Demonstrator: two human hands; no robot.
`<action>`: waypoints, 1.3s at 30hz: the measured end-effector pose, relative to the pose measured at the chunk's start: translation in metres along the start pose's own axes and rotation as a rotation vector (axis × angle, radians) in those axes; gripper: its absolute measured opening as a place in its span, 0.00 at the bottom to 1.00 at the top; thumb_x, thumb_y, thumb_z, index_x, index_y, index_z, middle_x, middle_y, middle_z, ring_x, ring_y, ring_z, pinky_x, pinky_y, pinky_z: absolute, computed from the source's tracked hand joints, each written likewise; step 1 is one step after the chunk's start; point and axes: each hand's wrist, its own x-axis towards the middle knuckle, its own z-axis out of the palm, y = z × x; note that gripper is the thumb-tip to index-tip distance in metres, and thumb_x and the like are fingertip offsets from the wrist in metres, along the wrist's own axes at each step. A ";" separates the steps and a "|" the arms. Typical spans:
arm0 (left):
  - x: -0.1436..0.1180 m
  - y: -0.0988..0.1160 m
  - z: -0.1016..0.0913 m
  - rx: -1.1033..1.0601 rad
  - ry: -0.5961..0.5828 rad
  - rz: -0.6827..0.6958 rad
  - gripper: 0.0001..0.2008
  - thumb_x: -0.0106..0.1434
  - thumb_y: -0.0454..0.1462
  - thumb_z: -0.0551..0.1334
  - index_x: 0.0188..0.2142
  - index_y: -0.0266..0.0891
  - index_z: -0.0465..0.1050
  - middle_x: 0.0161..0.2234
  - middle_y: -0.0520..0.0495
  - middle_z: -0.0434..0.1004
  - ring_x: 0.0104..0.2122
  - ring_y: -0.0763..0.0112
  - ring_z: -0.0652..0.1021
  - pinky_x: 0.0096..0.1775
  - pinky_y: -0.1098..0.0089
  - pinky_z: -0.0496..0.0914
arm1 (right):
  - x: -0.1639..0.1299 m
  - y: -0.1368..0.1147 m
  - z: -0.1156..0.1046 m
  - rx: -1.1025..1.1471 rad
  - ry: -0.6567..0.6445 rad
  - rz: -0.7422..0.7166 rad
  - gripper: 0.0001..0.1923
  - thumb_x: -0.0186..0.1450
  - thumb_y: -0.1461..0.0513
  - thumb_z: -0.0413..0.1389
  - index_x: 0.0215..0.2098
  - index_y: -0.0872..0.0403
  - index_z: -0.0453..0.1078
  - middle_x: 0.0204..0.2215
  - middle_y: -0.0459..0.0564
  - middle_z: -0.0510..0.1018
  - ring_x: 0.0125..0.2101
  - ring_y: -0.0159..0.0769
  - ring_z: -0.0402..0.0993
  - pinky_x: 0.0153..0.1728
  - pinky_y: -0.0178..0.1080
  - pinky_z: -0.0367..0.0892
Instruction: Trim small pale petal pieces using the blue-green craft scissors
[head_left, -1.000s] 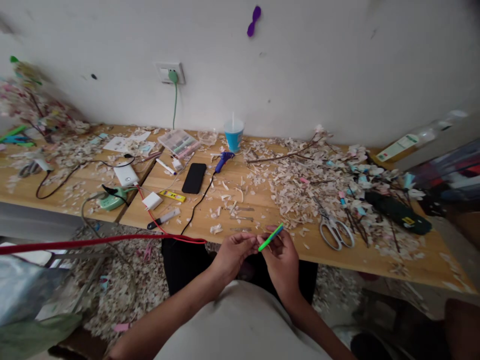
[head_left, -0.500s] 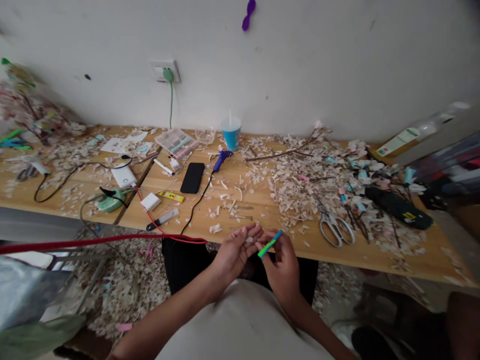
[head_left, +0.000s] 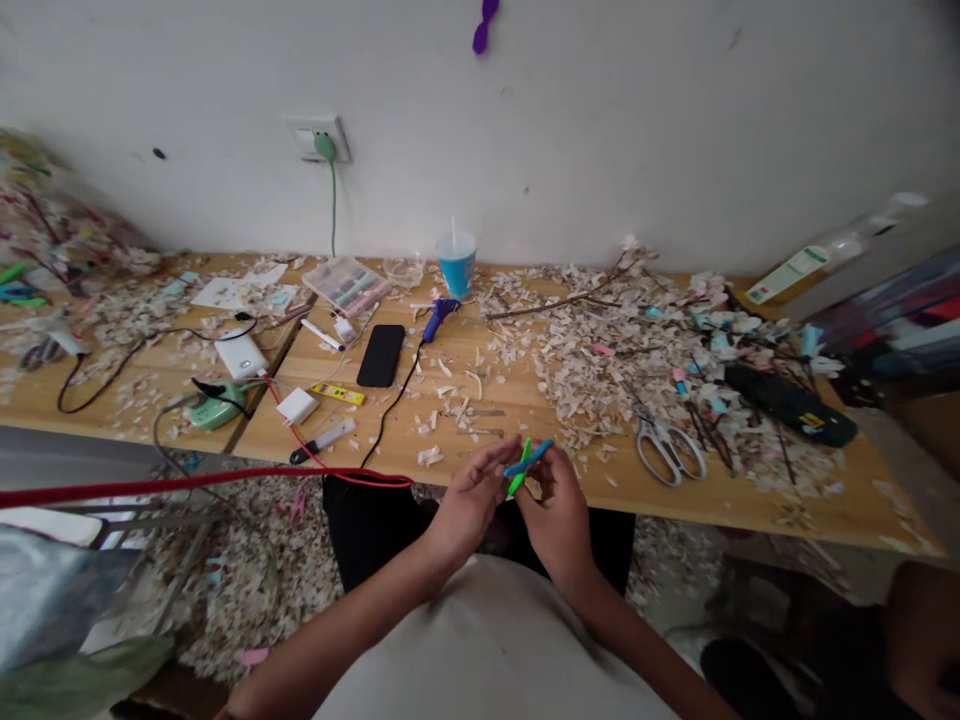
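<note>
Just past the table's front edge, my right hand (head_left: pixel 559 510) is closed with its fingertips on a small blue and green piece (head_left: pixel 534 457). Its blue and green strips cross like a little propeller. Close beside it is my left hand (head_left: pixel 466 502), fingers bent towards the thumb near the blue tip. What lies between those left fingers, if anything, is hidden. Scissors (head_left: pixel 669 450) with pale handles lie to the right on the table. Beyond my hands, pale petals and shavings are scattered over the wood.
A blue glue gun (head_left: pixel 439 318), black phone (head_left: pixel 381 355), blue cup (head_left: pixel 457 264) and yellow-labelled item (head_left: pixel 339 394) sit on the table (head_left: pixel 405 425). Blossom twigs and a dark green tool (head_left: pixel 791 405) lie right. A red cord (head_left: pixel 225 482) crosses the left front. Someone's arm (head_left: pixel 922 630) shows lower right.
The piece has turned: its blue and green strips, seen in one line before, now cross each other. My left fingers have bent in from an upturned palm. The view shifted slightly.
</note>
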 end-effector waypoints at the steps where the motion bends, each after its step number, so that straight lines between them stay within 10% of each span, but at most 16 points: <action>1: 0.000 -0.001 -0.001 0.021 -0.019 0.016 0.16 0.60 0.37 0.65 0.49 0.41 0.75 0.57 0.41 0.71 0.59 0.58 0.68 0.59 0.61 0.60 | 0.001 -0.001 0.000 0.017 -0.005 0.011 0.19 0.60 0.67 0.54 0.49 0.48 0.64 0.46 0.50 0.71 0.44 0.38 0.72 0.45 0.42 0.69; 18: -0.005 0.046 -0.001 1.205 -0.118 0.209 0.07 0.56 0.29 0.61 0.34 0.37 0.76 0.32 0.48 0.76 0.34 0.68 0.75 0.37 0.71 0.68 | 0.020 -0.017 -0.027 -0.216 -0.267 -0.170 0.22 0.54 0.71 0.51 0.46 0.50 0.64 0.44 0.52 0.70 0.40 0.37 0.72 0.42 0.42 0.70; 32: 0.001 0.046 -0.003 1.096 -0.121 0.148 0.11 0.52 0.28 0.63 0.34 0.40 0.80 0.29 0.49 0.79 0.30 0.68 0.75 0.34 0.72 0.67 | 0.020 -0.019 -0.030 -0.226 -0.296 -0.108 0.16 0.56 0.68 0.52 0.43 0.51 0.64 0.41 0.51 0.71 0.38 0.38 0.72 0.42 0.42 0.69; 39: 0.009 0.028 -0.011 0.226 0.190 -0.110 0.15 0.45 0.31 0.74 0.34 0.36 0.78 0.29 0.49 0.79 0.29 0.75 0.77 0.36 0.74 0.71 | 0.004 -0.018 -0.033 -0.120 -0.227 0.148 0.16 0.63 0.56 0.53 0.47 0.52 0.62 0.35 0.50 0.74 0.35 0.38 0.74 0.38 0.41 0.70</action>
